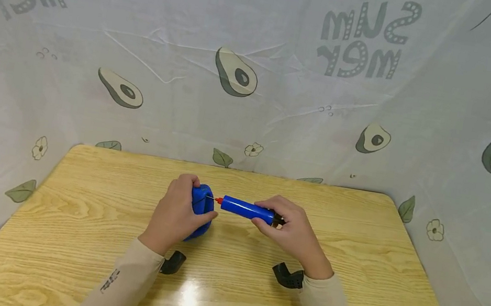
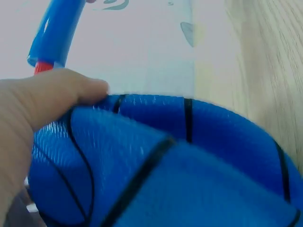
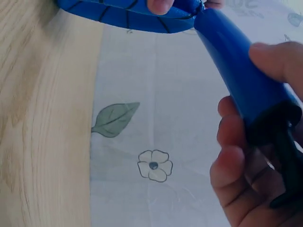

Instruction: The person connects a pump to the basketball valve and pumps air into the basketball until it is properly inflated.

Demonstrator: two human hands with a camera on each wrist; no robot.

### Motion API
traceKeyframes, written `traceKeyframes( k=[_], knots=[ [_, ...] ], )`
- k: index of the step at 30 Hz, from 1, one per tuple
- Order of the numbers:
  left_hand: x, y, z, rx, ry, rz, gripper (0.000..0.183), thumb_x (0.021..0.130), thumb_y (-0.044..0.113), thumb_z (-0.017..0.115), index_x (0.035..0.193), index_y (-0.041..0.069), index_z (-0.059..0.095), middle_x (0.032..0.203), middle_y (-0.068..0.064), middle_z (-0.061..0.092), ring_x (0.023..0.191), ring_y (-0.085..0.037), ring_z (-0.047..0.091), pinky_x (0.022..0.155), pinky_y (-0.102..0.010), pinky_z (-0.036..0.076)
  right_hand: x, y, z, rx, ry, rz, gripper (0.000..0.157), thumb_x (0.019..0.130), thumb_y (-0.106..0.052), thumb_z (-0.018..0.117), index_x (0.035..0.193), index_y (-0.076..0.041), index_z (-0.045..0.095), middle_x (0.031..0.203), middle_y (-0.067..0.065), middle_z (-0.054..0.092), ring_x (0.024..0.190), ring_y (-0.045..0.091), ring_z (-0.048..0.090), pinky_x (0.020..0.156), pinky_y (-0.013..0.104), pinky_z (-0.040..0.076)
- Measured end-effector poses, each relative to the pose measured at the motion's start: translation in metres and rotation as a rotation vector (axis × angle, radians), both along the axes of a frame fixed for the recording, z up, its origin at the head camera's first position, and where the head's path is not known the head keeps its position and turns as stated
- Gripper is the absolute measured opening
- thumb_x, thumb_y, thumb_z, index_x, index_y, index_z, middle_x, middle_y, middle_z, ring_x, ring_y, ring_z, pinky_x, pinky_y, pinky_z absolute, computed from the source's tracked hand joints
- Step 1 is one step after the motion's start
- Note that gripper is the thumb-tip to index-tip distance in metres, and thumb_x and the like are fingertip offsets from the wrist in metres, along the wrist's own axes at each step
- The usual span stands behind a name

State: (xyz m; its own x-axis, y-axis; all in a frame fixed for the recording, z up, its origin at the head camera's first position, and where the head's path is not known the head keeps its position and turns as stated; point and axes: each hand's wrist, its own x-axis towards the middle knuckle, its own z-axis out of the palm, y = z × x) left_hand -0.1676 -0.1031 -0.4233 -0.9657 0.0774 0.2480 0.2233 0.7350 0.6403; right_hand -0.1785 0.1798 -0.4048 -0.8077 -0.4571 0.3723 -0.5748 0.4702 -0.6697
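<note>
A pale avocado-print sheet (image 1: 287,127) backs the wood-grain tabletop (image 1: 228,298), and here's the action, near its middle! The left hand (image 1: 176,216) grips a caved-in blue ball (image 1: 202,204) with black lines; the right hand (image 1: 286,228) wraps the rear of a blue pump (image 1: 244,209). Red tip (image 1: 219,200) facing the ball, its thin needle (image 1: 210,198) reaches it; whether it's inside, I can't tell.

Behind the wood-grain table (image 1: 231,278) hangs a pale sheet (image 1: 275,110) — avocado-printed.
</note>
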Motion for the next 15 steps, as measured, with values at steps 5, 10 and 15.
traceKeyframes(
  k=[5, 10, 15],
  knots=[
    [-0.001, 0.001, 0.001, -0.059, 0.097, 0.001, 0.049, 0.089, 0.028, 0.083, 0.123, 0.004, 0.057, 0.118, -0.015, 0.067, 0.108, -0.032, 0.069, 0.087, -0.05, 0.062, -0.001, -0.001, -0.001, 0.015, 0.014, -0.036, 0.027, 0.093, -0.018, 0.08, 0.12, -0.012, 0.075, 0.106, -0.002, 0.07, 0.071, 0.012, 0.055, 0.056, 0.024, 0.048],
    [-0.004, -0.006, -0.004, -0.056, 0.224, -0.075, 0.024, 0.094, 0.017, 0.078, 0.114, 0.007, 0.069, 0.119, -0.011, 0.073, 0.101, -0.026, 0.073, 0.084, -0.043, 0.063, -0.003, 0.002, 0.0, 0.049, 0.052, -0.083, 0.028, 0.093, -0.018, 0.08, 0.12, -0.01, 0.075, 0.103, -0.001, 0.07, 0.07, 0.013, 0.053, 0.055, 0.024, 0.046],
    [-0.006, -0.011, -0.007, -0.053, 0.275, -0.112, 0.028, 0.095, 0.018, 0.078, 0.12, 0.007, 0.071, 0.119, -0.008, 0.074, 0.103, -0.025, 0.072, 0.087, -0.043, 0.061, -0.003, 0.008, 0.001, 0.058, 0.087, -0.102, 0.028, 0.092, -0.017, 0.081, 0.119, -0.009, 0.075, 0.105, 0.0, 0.071, 0.07, 0.016, 0.056, 0.054, 0.023, 0.046]
  ],
)
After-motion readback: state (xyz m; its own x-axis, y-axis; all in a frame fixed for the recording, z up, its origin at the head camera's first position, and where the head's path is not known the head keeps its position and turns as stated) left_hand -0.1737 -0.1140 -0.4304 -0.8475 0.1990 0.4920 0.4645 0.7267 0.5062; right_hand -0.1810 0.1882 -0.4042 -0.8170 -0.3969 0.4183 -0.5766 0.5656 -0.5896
